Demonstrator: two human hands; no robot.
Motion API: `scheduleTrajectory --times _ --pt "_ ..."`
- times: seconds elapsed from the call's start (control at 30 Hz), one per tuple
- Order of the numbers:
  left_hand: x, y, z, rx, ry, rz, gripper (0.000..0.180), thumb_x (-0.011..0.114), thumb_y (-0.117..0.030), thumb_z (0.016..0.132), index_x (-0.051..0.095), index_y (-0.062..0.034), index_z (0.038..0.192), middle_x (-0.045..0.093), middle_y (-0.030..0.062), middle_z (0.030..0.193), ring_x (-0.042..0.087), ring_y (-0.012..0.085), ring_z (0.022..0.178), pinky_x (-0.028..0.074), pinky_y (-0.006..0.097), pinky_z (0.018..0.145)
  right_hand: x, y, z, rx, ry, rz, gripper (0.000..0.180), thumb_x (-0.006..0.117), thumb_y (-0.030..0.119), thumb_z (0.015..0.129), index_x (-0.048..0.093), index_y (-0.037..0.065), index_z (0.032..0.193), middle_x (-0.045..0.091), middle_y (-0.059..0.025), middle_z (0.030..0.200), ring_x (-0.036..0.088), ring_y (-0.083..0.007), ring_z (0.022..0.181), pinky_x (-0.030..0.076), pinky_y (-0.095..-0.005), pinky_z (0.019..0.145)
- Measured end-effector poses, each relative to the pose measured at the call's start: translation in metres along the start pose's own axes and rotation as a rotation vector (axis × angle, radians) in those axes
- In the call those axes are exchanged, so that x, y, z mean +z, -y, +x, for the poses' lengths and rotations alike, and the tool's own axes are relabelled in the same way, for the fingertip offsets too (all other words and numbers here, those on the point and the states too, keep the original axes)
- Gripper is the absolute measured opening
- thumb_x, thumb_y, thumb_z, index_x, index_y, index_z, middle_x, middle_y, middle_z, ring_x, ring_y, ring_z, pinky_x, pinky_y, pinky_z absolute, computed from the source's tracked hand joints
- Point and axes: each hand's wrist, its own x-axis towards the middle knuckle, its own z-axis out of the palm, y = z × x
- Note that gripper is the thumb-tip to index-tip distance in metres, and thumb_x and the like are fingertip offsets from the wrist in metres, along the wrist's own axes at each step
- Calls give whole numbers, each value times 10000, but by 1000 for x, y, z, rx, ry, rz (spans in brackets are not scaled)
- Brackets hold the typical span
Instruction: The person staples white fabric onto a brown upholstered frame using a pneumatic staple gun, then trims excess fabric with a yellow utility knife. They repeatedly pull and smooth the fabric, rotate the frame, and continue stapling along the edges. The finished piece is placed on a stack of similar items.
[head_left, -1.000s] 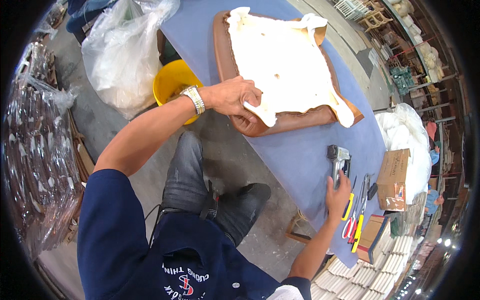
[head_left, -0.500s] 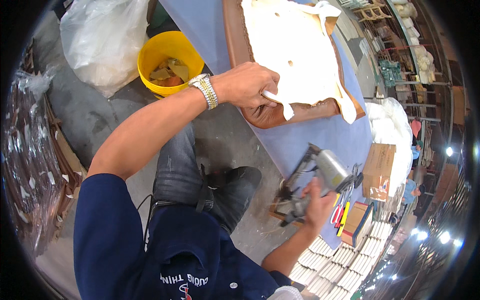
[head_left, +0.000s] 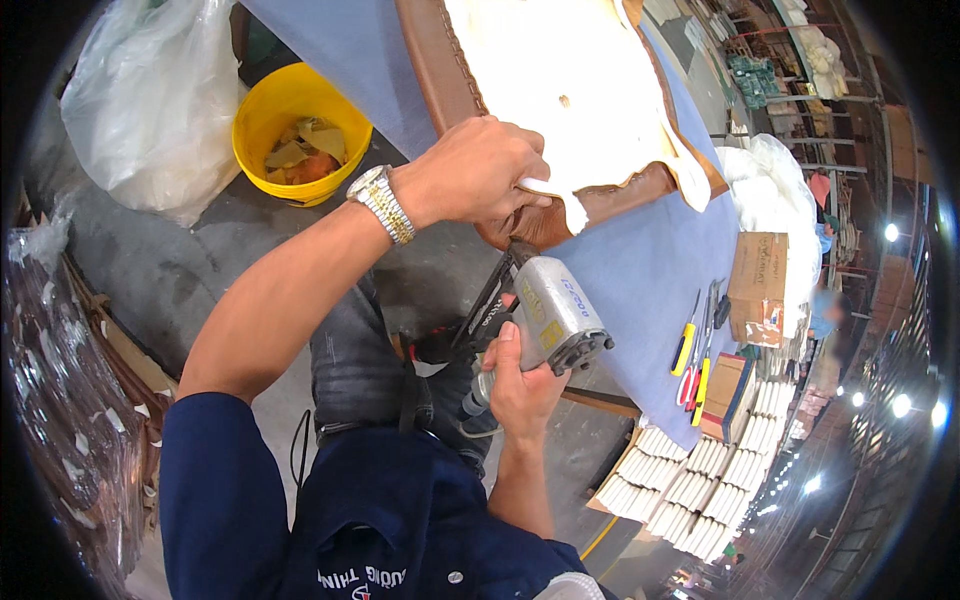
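A brown leather upholstered panel [head_left: 432, 62] with stitching along its edge lies on a blue-covered table [head_left: 640, 280]. Pale lining [head_left: 580, 90] covers its upper face. Closed on the panel's near-left corner, my left hand [head_left: 482, 168] grips the leather together with a fold of the lining; the fingertips are partly hidden. My right hand [head_left: 524, 392] is wrapped round the handle of a silver and black staple gun [head_left: 562, 312]. The gun's nose is at the leather corner, just below my left hand; whether it touches cannot be made out.
Left of the table stand a yellow bucket [head_left: 244, 140] with scraps and a clear plastic bag [head_left: 150, 110]. Yellow- and red-handled hand tools [head_left: 690, 370] lie at the table's right, near a cardboard box [head_left: 756, 285]. Stacked pale strips [head_left: 690, 490] sit beyond the table's near end.
My right hand has brought the staple gun left and up, from over the table's right side to the leather corner. My left hand keeps its grip on the corner; the whole view has shifted slightly.
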Motion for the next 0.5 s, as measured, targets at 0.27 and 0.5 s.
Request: scheduleTrajectory --times 0.27,0.5 --pt "0 -1 0 -35 3 6 214 801 -272 823 755 -64 828 663 92 794 670 314 771 510 439 671 -2 -21 6 -265 -18 -414 385 581 -33 983 460 -60 1348 671 -153 1171 554 -77 631 476 -231 527" --pt "1 4 1 -48 -8 -30 168 793 -227 795 749 -65 811 662 105 788 663 328 779 514 430 698 6 -15 13 -150 -109 -352 364 599 -62 969 486 -56 1314 694 -125 1100 563 -72 642 474 -229 521"
